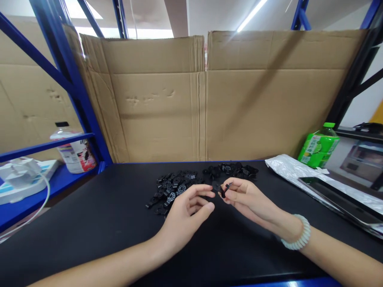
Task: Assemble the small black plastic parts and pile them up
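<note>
Bottle: A labelled bottle with a dark cap (76, 153) stands at the left of the frame, on a blue shelf (56, 187).
Larger pile: Small black parts (170, 187), some with round, spoked faces, lie heaped left of centre on a black tabletop (113, 223).
Left hand: The left hand (182, 219) reaches in at lower centre, fingers curved and moderately wide of the thumb, nothing visible between them; whether a fingertip touches the held part is impossible to tell.
Held part: A small black part (223, 193) is raised just right of centre, between the hands; the step in hand appears to be close handling of this single part.
Smaller pile: More black parts (236, 169) lie behind the hands, right of centre.
Right hand: The right hand (248, 199), a pale coiled band (299, 235) at its wrist, pinches the held part, thumb and fingers narrow around it; any further move would seem to call for a light, steady pinch and precise fingertips.
Wrapper: Silvery packaging (279, 163) lies at right, under a dark flat object (338, 199).
Green bottle: A green-capped bottle (318, 147) leans at the right of the frame.
</note>
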A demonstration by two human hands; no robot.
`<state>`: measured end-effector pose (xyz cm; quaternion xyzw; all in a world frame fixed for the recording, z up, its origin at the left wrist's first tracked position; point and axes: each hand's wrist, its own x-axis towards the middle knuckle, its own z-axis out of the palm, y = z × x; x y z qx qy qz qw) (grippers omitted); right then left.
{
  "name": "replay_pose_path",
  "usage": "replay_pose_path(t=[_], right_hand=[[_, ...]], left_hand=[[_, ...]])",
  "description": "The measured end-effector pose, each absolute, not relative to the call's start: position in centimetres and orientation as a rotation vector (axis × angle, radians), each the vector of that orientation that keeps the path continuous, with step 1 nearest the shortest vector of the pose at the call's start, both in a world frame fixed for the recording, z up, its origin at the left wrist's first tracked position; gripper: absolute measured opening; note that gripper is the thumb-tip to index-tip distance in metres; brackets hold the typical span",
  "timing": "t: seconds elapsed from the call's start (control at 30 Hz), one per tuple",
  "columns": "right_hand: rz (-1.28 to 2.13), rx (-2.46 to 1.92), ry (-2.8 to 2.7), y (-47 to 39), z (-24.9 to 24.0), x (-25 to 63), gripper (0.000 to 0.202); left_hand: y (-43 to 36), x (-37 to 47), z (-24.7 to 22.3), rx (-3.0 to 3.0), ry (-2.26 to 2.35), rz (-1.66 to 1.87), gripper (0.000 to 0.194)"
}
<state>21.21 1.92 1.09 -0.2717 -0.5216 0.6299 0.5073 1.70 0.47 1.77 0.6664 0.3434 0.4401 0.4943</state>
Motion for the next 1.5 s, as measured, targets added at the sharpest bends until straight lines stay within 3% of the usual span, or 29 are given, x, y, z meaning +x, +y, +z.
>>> replay_pose_path(t=[0.23,0.4,0.57,0.67,0.77,0.93,1.5], right_hand=[[2.056,-0.384,-1.213,1.4,0.8,21.1,0.039],[2.259,-0.358,-1.258,1.0,0.4,21.2,0.044],[2.299,-0.396,-1.307,0.6,0.1,21.1,0.04],[2.17,-0.496,-1.362,0.4,0.4,21.1,0.038],[1.811,-0.643,-1.419,0.2,0.8,20.9,0.029],[1.345,-0.816,-1.603,-0.1,0.9,20.4,0.03],[0.977,-0.953,-1.744,-0.8,0.3,20.5,0.025]], left_hand=[[1.1,1.4,1.2,1.563,0.599,1.094,0.006],[1.0,1.4,1.7,1.64,0.53,0.877,0.024],[0.0,1.5,2.5,1.607,0.546,0.727,0.025],[-0.2,1.7,2.6,1.462,0.604,0.806,0.02],[0.1,1.7,2.2,1.411,0.775,0.945,0.014],[0.6,1.5,1.5,1.408,0.968,1.048,0.01],[0.6,1.8,2.3,1.712,0.971,0.981,0.017]])
